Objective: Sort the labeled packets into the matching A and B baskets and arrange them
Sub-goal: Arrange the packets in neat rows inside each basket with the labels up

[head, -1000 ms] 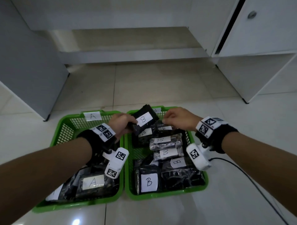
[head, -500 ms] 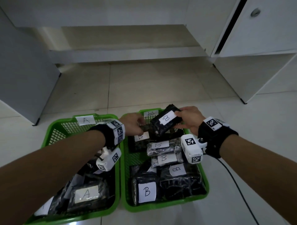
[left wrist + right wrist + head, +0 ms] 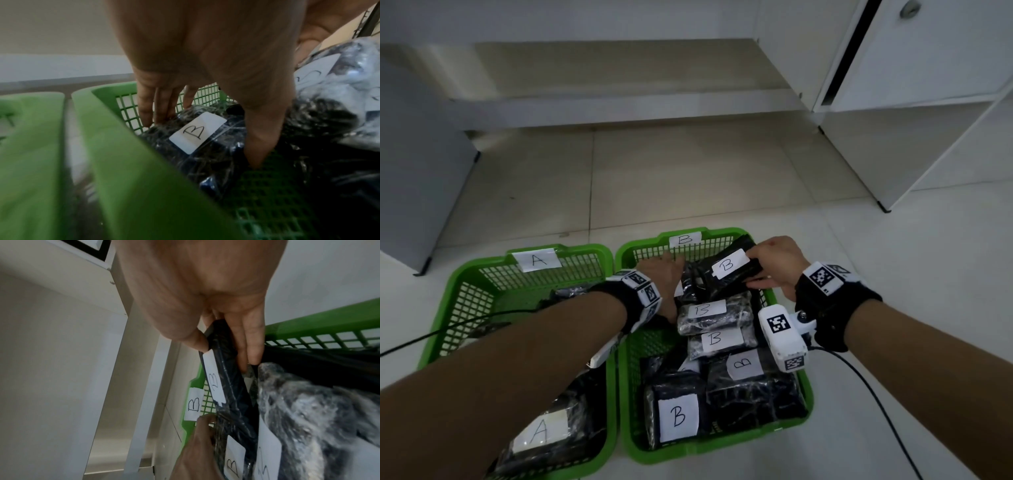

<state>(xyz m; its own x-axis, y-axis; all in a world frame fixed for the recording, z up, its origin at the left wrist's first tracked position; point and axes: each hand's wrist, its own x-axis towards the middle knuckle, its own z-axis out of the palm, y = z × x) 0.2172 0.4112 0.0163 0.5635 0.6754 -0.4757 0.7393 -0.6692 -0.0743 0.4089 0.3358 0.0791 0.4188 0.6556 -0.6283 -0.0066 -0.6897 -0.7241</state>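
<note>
From the head camera I see two green baskets side by side on the tiled floor: the A basket (image 3: 599, 260) to the left and the B basket (image 3: 804, 387) to the right. My right hand (image 3: 777, 262) pinches a black packet labelled B (image 3: 726, 270) at its far right end, tilted over the back of the B basket. My left hand (image 3: 662, 274) reaches across into the back left corner of the same basket. More B packets (image 3: 714, 317) lie stacked toward me, and an A packet (image 3: 544, 433) sits in the near end of the A basket.

At the left wrist, my fingers (image 3: 148, 105) and thumb straddle a second B packet (image 3: 197, 141) lying against the basket's mesh wall, gripping its two edges.

At the right wrist, thumb and fingers (image 3: 252, 344) clamp the tilted packet's edge, with the basket's own B tag (image 3: 193, 405) just behind it.
</note>
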